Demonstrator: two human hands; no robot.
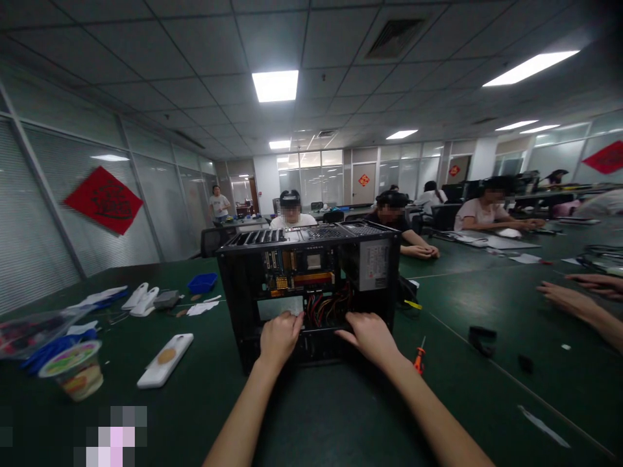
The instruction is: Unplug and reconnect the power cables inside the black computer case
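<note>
In the head view a black computer case point(233, 292) stands in front of me with its side facing me and no panel over it. Inside show a motherboard point(277, 263), a power supply point(374, 264) at the upper right and a bundle of coloured cables point(325, 308). My left hand point(281, 334) is curled over the case's lower edge, left of the cables. On the same edge, further right, my right hand point(372, 334) grips with its thumb pointing left. The fingertips of both hands are partly hidden behind the edge.
An orange screwdriver point(419, 359) lies right of the case. To the left are a white power bank-like block point(165, 361), a plastic cup point(75, 373) and a blue tray point(202, 283). A co-worker's hands point(579, 301) rest at the right; other people sit across the green table point(467, 415).
</note>
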